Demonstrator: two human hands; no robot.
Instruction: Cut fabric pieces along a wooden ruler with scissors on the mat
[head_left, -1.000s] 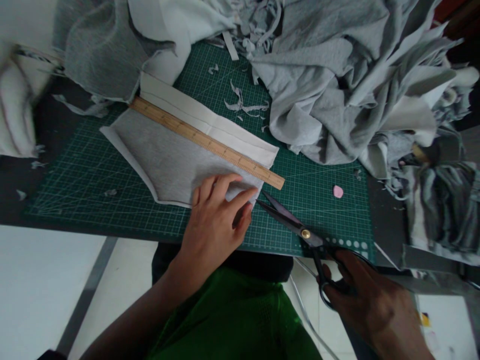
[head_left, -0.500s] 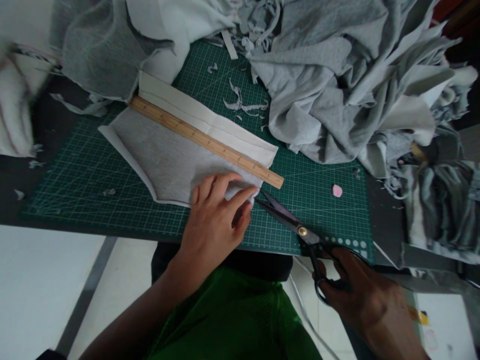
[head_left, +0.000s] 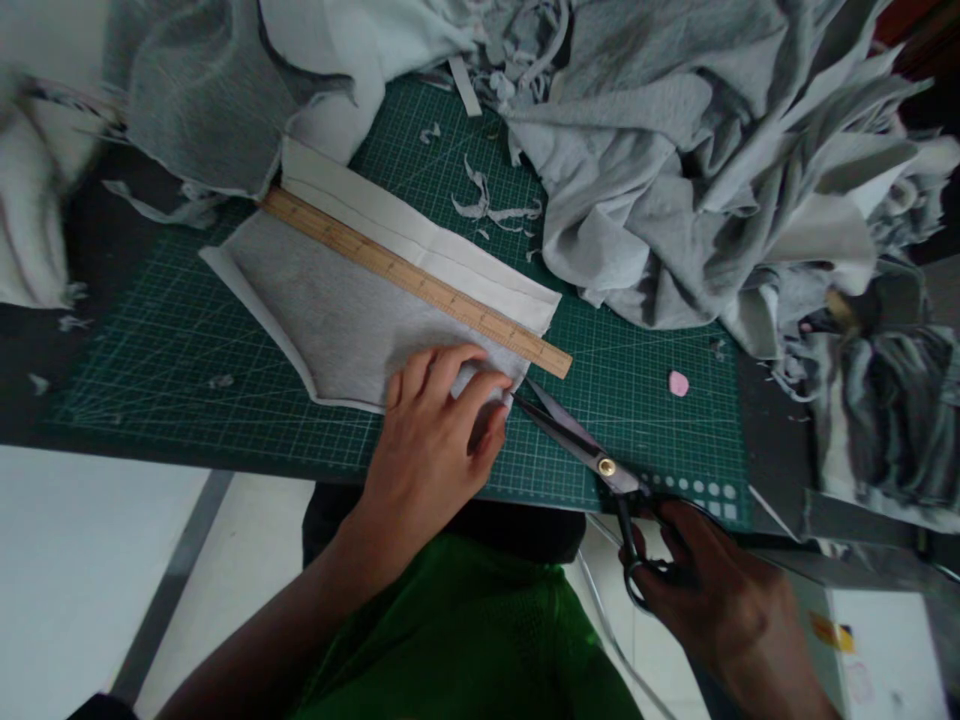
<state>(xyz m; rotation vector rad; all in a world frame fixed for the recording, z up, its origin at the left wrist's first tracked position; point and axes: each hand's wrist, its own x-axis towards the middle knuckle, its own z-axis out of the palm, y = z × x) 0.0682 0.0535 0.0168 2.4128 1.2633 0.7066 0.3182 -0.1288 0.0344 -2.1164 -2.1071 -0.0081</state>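
Note:
A grey fabric piece (head_left: 337, 310) with pale edges lies on the green cutting mat (head_left: 630, 400). Across it runs a wooden ruler (head_left: 420, 283), next to a white strip (head_left: 420, 230) along the upper side. My left hand (head_left: 442, 430) rests on the fabric's lower right corner, thumb and index finger closed on its edge. Black scissors (head_left: 592, 455) are in my right hand (head_left: 712, 590), my fingers through the handles. Their blades are slightly parted, with the tips at the fabric's right corner beside my left fingertips.
Heaps of grey fabric (head_left: 637, 150) cover the back and right of the table. A pink piece of chalk (head_left: 678, 383) lies on the mat at right. Thin scraps (head_left: 491, 208) are scattered at mid-back. Folded cloth (head_left: 885, 410) sits at the far right.
The scissors' blades have drawn slightly closer together at the fabric's corner, and my right hand has shifted a little left. My left hand keeps its place on the fabric.

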